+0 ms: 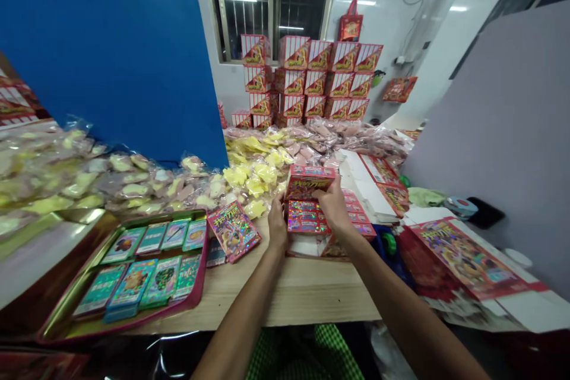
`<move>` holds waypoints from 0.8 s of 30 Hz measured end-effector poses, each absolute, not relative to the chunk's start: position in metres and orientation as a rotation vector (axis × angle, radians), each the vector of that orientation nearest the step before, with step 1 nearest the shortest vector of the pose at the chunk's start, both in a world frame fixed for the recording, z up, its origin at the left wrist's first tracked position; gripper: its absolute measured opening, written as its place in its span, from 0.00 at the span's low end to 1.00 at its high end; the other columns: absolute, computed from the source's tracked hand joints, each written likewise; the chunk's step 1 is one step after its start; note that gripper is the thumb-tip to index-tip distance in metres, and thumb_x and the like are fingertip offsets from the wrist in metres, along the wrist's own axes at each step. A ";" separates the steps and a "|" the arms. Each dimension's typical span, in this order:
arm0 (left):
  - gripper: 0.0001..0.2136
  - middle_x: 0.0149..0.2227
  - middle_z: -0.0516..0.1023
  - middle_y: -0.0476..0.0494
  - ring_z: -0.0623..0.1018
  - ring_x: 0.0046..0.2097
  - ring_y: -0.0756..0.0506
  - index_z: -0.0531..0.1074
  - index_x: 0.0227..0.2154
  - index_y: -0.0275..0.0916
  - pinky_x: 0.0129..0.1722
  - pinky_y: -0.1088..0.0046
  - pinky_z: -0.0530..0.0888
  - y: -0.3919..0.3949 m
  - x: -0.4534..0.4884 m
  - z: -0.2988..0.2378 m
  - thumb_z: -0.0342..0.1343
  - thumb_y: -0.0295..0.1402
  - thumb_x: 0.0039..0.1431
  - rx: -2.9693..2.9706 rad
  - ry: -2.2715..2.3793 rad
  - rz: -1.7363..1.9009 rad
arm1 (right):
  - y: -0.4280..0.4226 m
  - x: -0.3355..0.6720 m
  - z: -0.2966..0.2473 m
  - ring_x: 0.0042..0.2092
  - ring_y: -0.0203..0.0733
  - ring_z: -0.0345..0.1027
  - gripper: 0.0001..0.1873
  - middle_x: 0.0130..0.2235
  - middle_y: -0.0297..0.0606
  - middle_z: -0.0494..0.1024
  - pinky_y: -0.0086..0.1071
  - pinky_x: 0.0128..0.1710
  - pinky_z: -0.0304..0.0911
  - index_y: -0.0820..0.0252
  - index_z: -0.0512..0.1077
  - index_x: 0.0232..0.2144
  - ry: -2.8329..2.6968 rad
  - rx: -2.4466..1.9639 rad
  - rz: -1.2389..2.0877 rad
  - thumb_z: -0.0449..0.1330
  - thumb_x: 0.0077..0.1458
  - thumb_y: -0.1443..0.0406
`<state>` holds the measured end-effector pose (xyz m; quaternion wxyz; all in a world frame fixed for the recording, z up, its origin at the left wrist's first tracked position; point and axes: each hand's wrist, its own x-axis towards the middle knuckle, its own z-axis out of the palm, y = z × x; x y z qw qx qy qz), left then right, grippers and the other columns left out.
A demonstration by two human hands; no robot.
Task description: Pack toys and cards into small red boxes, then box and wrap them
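In front of me on the table is an open red-and-white carton (307, 245) with rows of shiny red card packs (306, 217) inside. My right hand (333, 205) is closed on a red printed box (310, 183) held tilted above the rear of these rows, its thumb across the front face. My left hand (278, 222) curls along the left side of the carton, its fingertips near the box's left edge; part of its grip is hidden. To the left lie a loose pink holographic pack (234, 230) and a gold-lined tin tray (201, 276) with several stacks of green cards (129, 282).
Bagged yellow and pink pieces (258, 175) heap behind the carton. Stacked red boxes (294, 80) stand by the window. A blue panel (124, 65) rises at left. Flattened cartons (467, 255) and a white-and-red stack (365, 184) lie at right. The table's front edge (329, 322) is near me.
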<state>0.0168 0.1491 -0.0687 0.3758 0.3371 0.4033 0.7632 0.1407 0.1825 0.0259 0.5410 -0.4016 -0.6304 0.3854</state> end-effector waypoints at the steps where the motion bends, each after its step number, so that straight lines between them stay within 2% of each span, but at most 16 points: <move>1: 0.23 0.58 0.78 0.41 0.73 0.62 0.38 0.78 0.50 0.43 0.64 0.61 0.67 0.150 0.018 -0.070 0.58 0.53 0.60 0.870 1.044 1.968 | 0.183 0.144 0.029 0.57 0.56 0.65 0.39 0.53 0.44 0.74 0.55 0.62 0.57 0.56 0.59 0.62 -1.513 -0.936 0.842 0.60 0.46 0.67; 3: 0.21 0.57 0.79 0.40 0.73 0.62 0.38 0.80 0.48 0.41 0.65 0.61 0.66 0.153 0.018 -0.071 0.62 0.49 0.59 0.897 1.051 1.990 | 0.182 0.153 0.040 0.61 0.55 0.60 0.43 0.58 0.45 0.70 0.54 0.64 0.55 0.53 0.56 0.66 -1.628 -0.849 0.645 0.60 0.48 0.67; 5: 0.20 0.57 0.79 0.39 0.75 0.61 0.38 0.80 0.50 0.41 0.63 0.60 0.68 0.155 0.015 -0.073 0.63 0.46 0.58 0.927 1.040 1.968 | 0.185 0.163 0.059 0.60 0.55 0.62 0.39 0.58 0.43 0.70 0.53 0.63 0.58 0.50 0.59 0.67 -1.883 -0.733 0.434 0.59 0.52 0.67; 9: 0.24 0.56 0.81 0.38 0.79 0.56 0.39 0.76 0.57 0.40 0.57 0.60 0.75 0.157 0.004 -0.078 0.61 0.42 0.58 0.984 1.025 1.869 | 0.201 0.179 0.101 0.45 0.53 0.71 0.25 0.46 0.42 0.76 0.49 0.51 0.66 0.48 0.73 0.59 -2.437 -0.625 0.095 0.55 0.61 0.66; 14: 0.23 0.52 0.83 0.36 0.82 0.50 0.38 0.78 0.54 0.37 0.53 0.61 0.77 0.161 -0.011 -0.083 0.63 0.37 0.55 1.118 1.137 1.716 | 0.215 0.187 0.121 0.42 0.49 0.74 0.24 0.45 0.44 0.77 0.42 0.44 0.70 0.56 0.69 0.63 -2.611 -0.522 -0.245 0.51 0.68 0.65; 18: 0.20 0.53 0.83 0.40 0.81 0.52 0.37 0.80 0.52 0.42 0.54 0.59 0.77 0.157 -0.025 -0.071 0.60 0.32 0.55 1.266 1.203 1.592 | 0.215 0.187 0.113 0.44 0.49 0.74 0.23 0.48 0.47 0.77 0.40 0.43 0.72 0.59 0.67 0.64 -2.638 -0.454 -0.389 0.49 0.70 0.66; 21: 0.28 0.61 0.77 0.39 0.77 0.59 0.35 0.76 0.58 0.44 0.57 0.55 0.75 0.137 -0.040 -0.060 0.60 0.28 0.50 1.383 1.140 1.469 | 0.216 0.187 0.109 0.46 0.48 0.74 0.23 0.50 0.46 0.76 0.39 0.46 0.72 0.57 0.65 0.65 -2.622 -0.449 -0.397 0.49 0.71 0.65; 24: 0.45 0.71 0.62 0.38 0.64 0.70 0.31 0.62 0.68 0.47 0.63 0.48 0.69 0.112 -0.047 -0.057 0.66 0.29 0.43 1.567 1.055 1.327 | 0.219 0.184 0.104 0.46 0.48 0.73 0.24 0.50 0.45 0.76 0.40 0.47 0.72 0.56 0.63 0.66 -2.593 -0.486 -0.330 0.49 0.71 0.64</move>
